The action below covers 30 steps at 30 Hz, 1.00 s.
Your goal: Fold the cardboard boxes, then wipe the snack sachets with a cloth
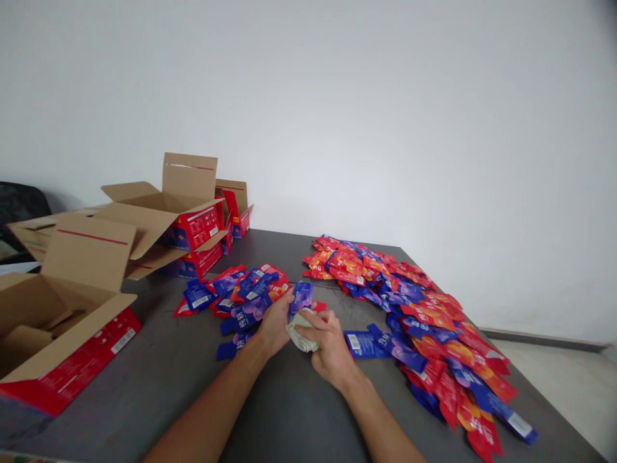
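Left hand (pixel 274 325) pinching blue sachet (pixel 302 296), upright, at 12 | right hand (pixel 330 347) gripping cloth (pixel 299 334) just below | sachet pile (pixel 424 328) at 2, nearer right hand

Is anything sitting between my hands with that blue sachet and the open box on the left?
Nothing visible blocks it. Between the blue sachet in both hands and the open box lies bare grey table; the small sachet pile sits farther back.
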{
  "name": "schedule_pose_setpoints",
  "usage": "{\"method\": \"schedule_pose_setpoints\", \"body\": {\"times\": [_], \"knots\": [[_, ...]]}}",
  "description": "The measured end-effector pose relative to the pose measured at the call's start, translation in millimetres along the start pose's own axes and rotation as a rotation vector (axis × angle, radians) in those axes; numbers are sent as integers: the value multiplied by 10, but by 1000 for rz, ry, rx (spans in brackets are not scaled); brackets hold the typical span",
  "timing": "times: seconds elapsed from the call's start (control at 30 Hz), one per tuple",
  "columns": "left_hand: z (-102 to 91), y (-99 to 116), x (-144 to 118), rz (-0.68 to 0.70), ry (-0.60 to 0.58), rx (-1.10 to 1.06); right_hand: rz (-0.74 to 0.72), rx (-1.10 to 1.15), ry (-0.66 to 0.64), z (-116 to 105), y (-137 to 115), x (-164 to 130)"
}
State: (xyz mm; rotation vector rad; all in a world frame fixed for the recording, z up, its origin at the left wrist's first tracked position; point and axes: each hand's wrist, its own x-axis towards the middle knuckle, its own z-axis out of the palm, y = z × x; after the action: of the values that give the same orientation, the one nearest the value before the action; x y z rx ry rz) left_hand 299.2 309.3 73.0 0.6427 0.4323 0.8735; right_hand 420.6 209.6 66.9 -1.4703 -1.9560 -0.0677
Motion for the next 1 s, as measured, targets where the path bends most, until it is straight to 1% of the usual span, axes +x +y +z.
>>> {"method": "schedule_pose_setpoints", "body": {"times": [0.1,0.2,0.33,0.4,0.43,0.5,0.57,0.67,0.73,0.77,0.83,0.87,0.9,0.97,1.0], "knots": [[16,-4,-17,78,19,58,22,-6,-17,16,60,-3],[12,33,-50,235,80,265,92,-19,40,28,141,-10],[-41,142,-78,535,171,684,218,-74,127,25,302,-32],[-112,212,-64,662,231,975,302,-118,159,1,395,-43],[-163,249,-49,704,282,1140,343,-134,172,-18,437,-47],[-292,321,-9,734,433,1460,416,-156,189,-64,502,-52],[-438,379,35,723,587,1679,468,-168,192,-109,535,-52],[-612,428,81,666,722,1855,513,-183,185,-150,538,-49],[-648,431,90,638,771,1919,523,-191,182,-155,533,-49],[-635,424,87,641,788,1942,525,-194,181,-152,533,-50],[-556,380,72,678,795,1967,529,-199,176,-141,541,-52],[-497,340,63,695,772,1966,531,-201,174,-134,547,-54],[-432,283,56,703,723,1959,530,-203,172,-126,555,-56],[-306,125,53,662,545,1938,522,-209,170,-110,573,-61],[-254,29,58,619,415,1932,515,-210,170,-102,582,-65]]}}
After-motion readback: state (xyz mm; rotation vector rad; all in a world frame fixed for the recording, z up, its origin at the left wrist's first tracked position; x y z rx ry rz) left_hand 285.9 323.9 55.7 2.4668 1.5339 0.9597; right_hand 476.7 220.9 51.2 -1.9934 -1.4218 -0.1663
